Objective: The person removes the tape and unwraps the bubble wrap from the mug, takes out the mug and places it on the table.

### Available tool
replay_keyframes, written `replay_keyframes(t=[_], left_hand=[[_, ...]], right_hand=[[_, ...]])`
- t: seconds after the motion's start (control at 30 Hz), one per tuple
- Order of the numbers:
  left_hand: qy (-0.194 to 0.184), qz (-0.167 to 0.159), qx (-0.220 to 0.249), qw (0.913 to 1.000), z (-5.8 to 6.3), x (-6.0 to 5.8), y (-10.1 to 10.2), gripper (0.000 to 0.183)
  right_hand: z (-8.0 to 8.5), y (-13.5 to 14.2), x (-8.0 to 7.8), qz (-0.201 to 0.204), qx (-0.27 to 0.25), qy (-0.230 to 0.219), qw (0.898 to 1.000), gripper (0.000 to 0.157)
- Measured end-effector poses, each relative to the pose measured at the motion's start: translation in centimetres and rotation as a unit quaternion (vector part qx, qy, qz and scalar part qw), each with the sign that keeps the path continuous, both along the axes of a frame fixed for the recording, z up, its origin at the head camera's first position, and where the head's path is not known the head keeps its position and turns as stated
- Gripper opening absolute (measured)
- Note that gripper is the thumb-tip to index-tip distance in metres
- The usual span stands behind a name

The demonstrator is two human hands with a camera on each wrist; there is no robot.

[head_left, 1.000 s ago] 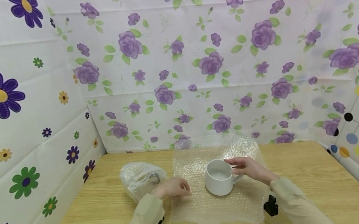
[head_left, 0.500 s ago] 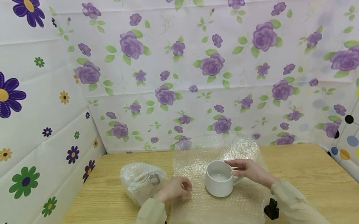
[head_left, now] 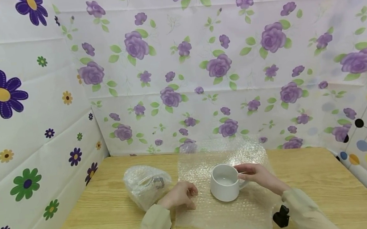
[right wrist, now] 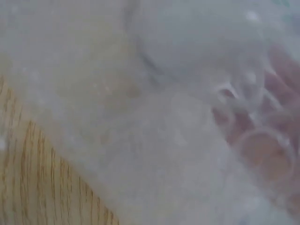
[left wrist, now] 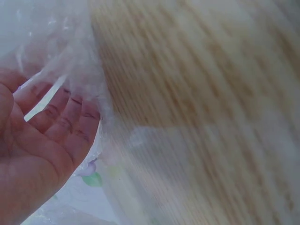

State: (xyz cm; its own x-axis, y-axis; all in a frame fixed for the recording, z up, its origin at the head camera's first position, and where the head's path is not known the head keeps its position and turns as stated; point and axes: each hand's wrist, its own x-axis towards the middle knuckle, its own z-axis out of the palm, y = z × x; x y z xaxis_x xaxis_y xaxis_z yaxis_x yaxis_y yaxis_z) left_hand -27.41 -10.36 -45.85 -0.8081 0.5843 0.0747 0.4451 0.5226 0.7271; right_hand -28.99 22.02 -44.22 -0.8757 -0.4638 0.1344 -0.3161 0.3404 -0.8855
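Note:
A white mug [head_left: 225,184] stands upright on a sheet of bubble wrap [head_left: 205,218], its handle pointing right. My right hand [head_left: 257,176] holds the mug at its right side, fingers at the rim and thumb above the handle. The right wrist view shows that hand's fingers [right wrist: 262,150] blurred through clear bubbles. My left hand [head_left: 180,195] is at the sheet's left edge, thumb and fingers loosely bent and apart. In the left wrist view, wrap [left wrist: 70,42] overlaps its fingertips, with the palm showing.
A bubble-wrapped bundle [head_left: 143,183] lies on the wooden table [head_left: 96,209] to the left, close beside my left forearm. A flowered cloth wall [head_left: 195,102] rises behind the table's far edge. Black wrist mounts [head_left: 281,216] hang below the sleeves.
My left hand has shifted slightly right along the wrap's left edge, its thumb and fingers parting. The mug and right hand keep their places, while the head view shifts a little.

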Motion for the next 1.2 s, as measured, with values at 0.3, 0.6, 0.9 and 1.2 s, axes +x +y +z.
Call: replay_keyframes(t=[0.3, 0.6, 0.9, 1.2], left_hand=[[-0.006, 0.005, 0.007, 0.9999, -0.3, -0.1, -0.1, 0.036], [-0.008, 0.0, 0.019, 0.9998, -0.5, -0.1, -0.5, 0.035], [-0.082, 0.001, 0.084, 0.9931, -0.6, -0.1, -1.1, 0.032], [-0.104, 0.013, 0.085, 0.9909, -1.1, -0.3, -1.5, 0.031]], right_hand=[[-0.2, 0.7, 0.3, -0.012, -0.007, -0.011, 1.0, 0.038], [-0.2, 1.4, 0.5, -0.011, -0.01, -0.058, 0.998, 0.04], [-0.5, 1.7, 0.8, 0.012, -0.047, -0.125, 0.991, 0.038], [-0.7, 1.6, 0.7, 0.042, -0.067, -0.145, 0.986, 0.033]])
